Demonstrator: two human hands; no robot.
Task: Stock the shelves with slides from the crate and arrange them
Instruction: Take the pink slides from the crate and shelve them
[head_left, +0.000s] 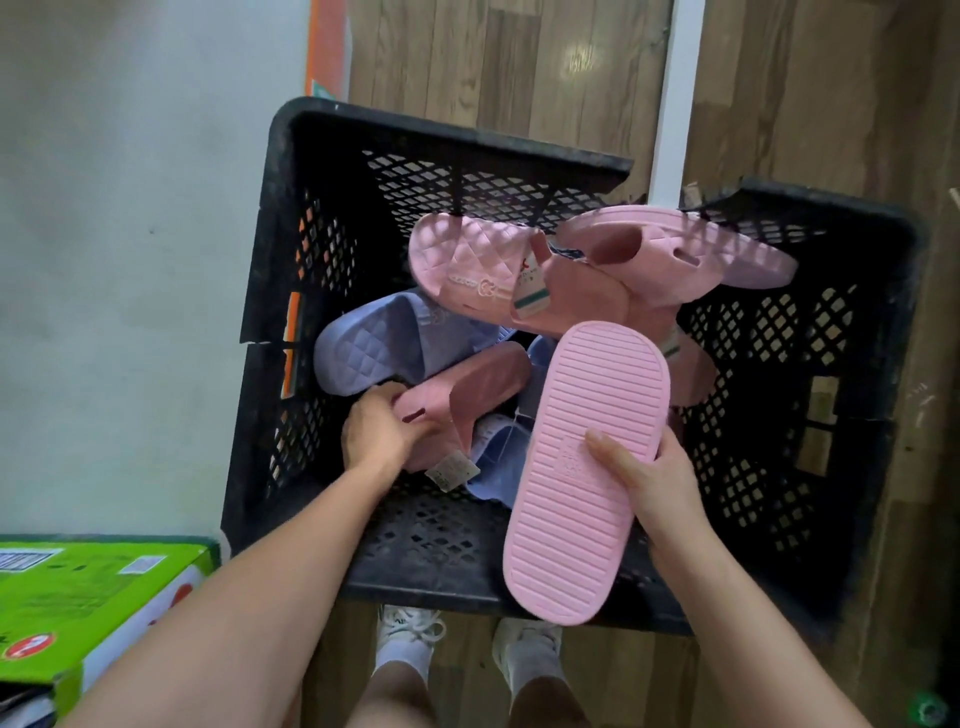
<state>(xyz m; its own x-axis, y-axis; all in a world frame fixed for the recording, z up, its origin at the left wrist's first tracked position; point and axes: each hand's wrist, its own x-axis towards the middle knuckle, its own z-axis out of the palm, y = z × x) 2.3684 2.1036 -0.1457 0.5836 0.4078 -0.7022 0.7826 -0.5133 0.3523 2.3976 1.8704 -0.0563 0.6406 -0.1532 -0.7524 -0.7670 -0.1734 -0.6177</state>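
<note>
A black lattice crate (291, 270) stands on the floor in front of me, with pink and lilac slides piled inside. My right hand (649, 478) grips a light pink slide (582, 457) sole up, over the crate's near wall. My left hand (379, 426) reaches into the crate and grips a darker pink slide (462, 395) by its strap; a paper tag hangs below it. A lilac quilted slide (358, 348) lies behind that hand. Two more pink slides (467, 265) (670, 249) rest on top at the back. No shelf is in view.
A green cardboard box (78, 597) sits at the lower left beside the crate. A pale wall runs along the left. The floor is wood plank, with a white post (675, 104) behind the crate. My white shoes (410, 639) stand just under the crate's near edge.
</note>
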